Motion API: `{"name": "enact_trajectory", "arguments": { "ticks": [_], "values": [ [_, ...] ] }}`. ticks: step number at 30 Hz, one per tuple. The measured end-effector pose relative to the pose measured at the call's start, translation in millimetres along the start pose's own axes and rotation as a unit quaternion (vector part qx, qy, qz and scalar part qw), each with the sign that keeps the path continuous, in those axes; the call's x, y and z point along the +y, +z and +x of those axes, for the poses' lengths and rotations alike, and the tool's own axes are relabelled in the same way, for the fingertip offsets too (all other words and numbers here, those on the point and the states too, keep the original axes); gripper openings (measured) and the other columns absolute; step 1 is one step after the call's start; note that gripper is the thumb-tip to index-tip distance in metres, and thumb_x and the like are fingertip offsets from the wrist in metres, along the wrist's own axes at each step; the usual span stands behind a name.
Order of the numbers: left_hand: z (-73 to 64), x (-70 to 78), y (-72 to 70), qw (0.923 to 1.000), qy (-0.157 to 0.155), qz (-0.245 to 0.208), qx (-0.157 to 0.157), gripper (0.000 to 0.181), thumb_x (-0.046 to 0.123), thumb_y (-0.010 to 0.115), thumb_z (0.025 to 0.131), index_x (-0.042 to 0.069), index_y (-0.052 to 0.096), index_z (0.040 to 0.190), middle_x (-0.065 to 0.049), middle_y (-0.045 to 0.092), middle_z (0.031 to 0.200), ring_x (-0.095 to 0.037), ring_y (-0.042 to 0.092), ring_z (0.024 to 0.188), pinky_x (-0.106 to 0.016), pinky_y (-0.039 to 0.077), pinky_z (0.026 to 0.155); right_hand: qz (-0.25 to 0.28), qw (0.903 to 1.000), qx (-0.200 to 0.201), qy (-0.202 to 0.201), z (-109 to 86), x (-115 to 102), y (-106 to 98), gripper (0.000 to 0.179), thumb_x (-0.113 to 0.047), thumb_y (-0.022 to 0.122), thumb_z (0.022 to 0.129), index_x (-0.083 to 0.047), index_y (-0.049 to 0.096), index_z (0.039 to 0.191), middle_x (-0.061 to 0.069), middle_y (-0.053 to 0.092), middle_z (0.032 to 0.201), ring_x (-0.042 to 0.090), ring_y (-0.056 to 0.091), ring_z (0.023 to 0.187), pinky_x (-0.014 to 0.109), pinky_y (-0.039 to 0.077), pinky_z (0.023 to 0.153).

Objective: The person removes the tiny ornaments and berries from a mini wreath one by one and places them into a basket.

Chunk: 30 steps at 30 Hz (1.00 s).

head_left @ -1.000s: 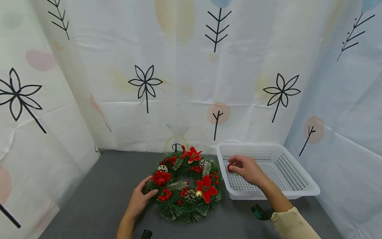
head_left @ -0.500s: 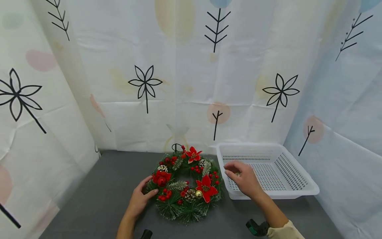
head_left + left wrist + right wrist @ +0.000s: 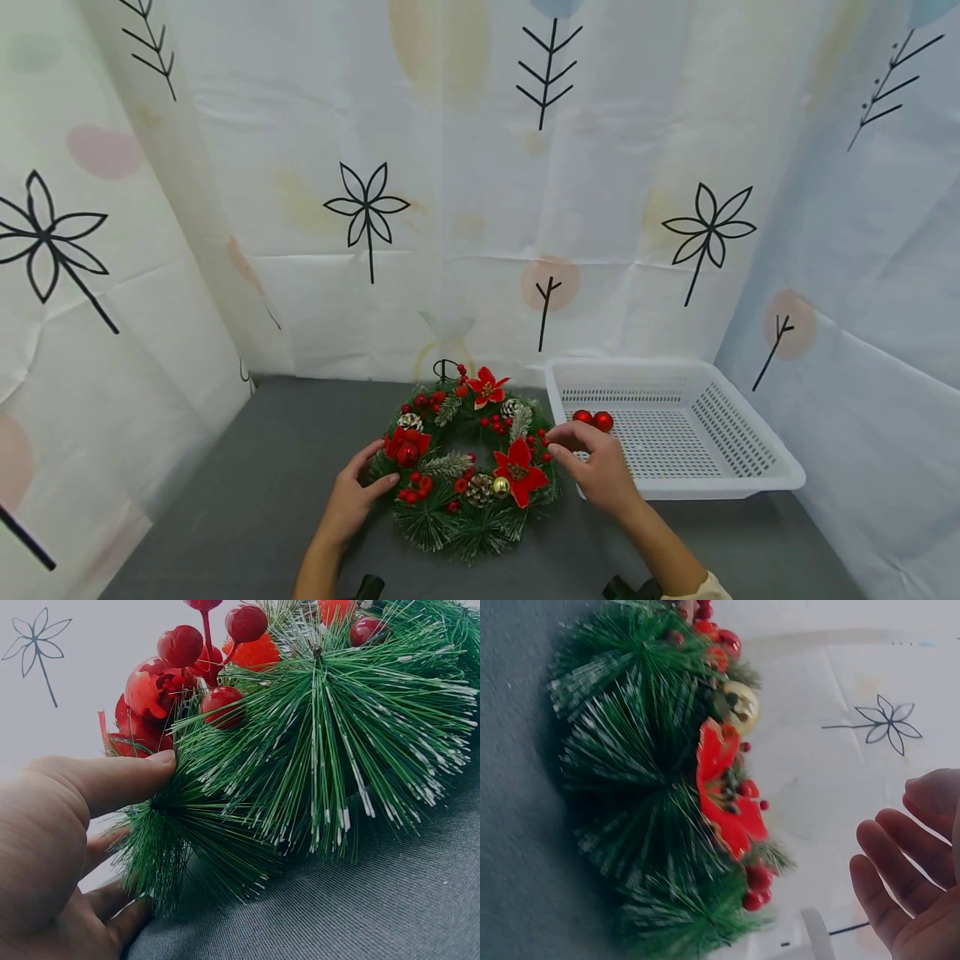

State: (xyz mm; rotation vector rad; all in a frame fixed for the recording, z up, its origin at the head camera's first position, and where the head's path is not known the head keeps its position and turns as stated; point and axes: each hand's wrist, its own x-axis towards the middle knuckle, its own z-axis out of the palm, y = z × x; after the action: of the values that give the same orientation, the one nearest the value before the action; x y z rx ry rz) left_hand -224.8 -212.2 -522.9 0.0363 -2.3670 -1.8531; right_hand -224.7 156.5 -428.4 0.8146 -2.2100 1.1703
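1. My left hand [image 3: 348,498] is clamped on the left edge of the wreath [image 3: 450,465], thumb above, fingers lower down. My right hand [image 3: 600,475] hangs between wreath and basket, fingers apart and loosely bent, holding nothing.
2. White perforated basket [image 3: 720,485], right of the wreath: two red balls [image 3: 603,422] inside, side by side by its left wall.
3. Wreath lies on the grey tabletop [image 3: 262,492]. Green needles, red flowers [image 3: 521,475], pine cones [image 3: 479,490], clustered red berries [image 3: 420,482]; one gold ball [image 3: 501,487] low on the ring, a shiny red bauble [image 3: 407,454] at the left flower.
4. Left wrist view: my thumb's tip meets the needles, and several needle ends are whitish; my fingers, hidden from above, show below.
5. Right wrist view: clear gap between my fingers and the wreath, where the head view has them almost meeting. Only the head view shows the two balls.
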Motion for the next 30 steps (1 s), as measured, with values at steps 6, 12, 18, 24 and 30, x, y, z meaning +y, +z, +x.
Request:
{"name": "enact_trajectory", "arguments": {
  "ticks": [6, 12, 18, 24, 30],
  "values": [
    [-0.2, 1.4, 0.3, 1.0, -0.004, -0.005, -0.005, 0.065, 0.02, 0.076, 0.086, 0.01, 0.047, 0.144, -0.02, 0.035, 0.151, -0.044, 0.029, 0.137, -0.059, 0.031, 0.103, 0.023, 0.9995, -0.004, 0.02, -7.4, -6.3, 8.4, 0.018, 0.003, 0.073, 0.083, -0.007, 0.07, 0.097, 0.007, 0.07, 0.089, 0.013, 0.066, 0.077, 0.032, 0.054, 0.067],
    [-0.2, 1.4, 0.1, 0.9999, -0.006, -0.006, -0.006, 0.066, 0.019, 0.075, 0.087, 0.01, 0.046, 0.144, -0.02, 0.034, 0.151, -0.043, 0.029, 0.138, -0.059, 0.032, 0.103, 0.062, 0.9979, -0.013, 0.017, -13.1, -8.9, 15.7, 0.013, 0.003, 0.071, 0.086, -0.003, 0.069, 0.096, 0.009, 0.069, 0.088, 0.01, 0.065, 0.076, 0.029, 0.054, 0.065],
    [-1.5, 2.4, -0.4, 0.9998, -0.009, -0.011, -0.011, 0.066, 0.02, 0.075, 0.087, 0.01, 0.045, 0.145, -0.021, 0.032, 0.152, -0.043, 0.028, 0.138, -0.059, 0.031, 0.103, 0.077, 0.9968, -0.02, 0.013, -18.8, -9.1, 24.0, 0.014, 0.003, 0.071, 0.085, -0.005, 0.068, 0.097, 0.001, 0.069, 0.087, 0.011, 0.064, 0.073, 0.03, 0.053, 0.062],
    [-2.0, 3.3, -0.4, 0.9998, -0.012, -0.013, -0.013, 0.066, 0.02, 0.075, 0.087, 0.011, 0.045, 0.145, -0.02, 0.032, 0.153, -0.043, 0.027, 0.139, -0.059, 0.03, 0.104, 0.076, 0.9963, -0.026, 0.029, -23.5, -10.6, 30.0, 0.015, 0.002, 0.072, 0.085, -0.005, 0.069, 0.097, -0.002, 0.068, 0.087, 0.009, 0.061, 0.071, 0.029, 0.052, 0.06],
    [-0.4, 1.2, -0.3, 0.9999, -0.01, -0.009, -0.009, 0.066, 0.019, 0.075, 0.087, 0.011, 0.045, 0.145, -0.02, 0.034, 0.152, -0.043, 0.029, 0.138, -0.059, 0.032, 0.102, 0.088, 0.9944, -0.041, 0.042, -25.9, -12.0, 36.3, 0.013, -0.001, 0.072, 0.086, -0.005, 0.069, 0.098, -0.001, 0.067, 0.088, 0.009, 0.059, 0.07, 0.028, 0.051, 0.061]
  ]
}}
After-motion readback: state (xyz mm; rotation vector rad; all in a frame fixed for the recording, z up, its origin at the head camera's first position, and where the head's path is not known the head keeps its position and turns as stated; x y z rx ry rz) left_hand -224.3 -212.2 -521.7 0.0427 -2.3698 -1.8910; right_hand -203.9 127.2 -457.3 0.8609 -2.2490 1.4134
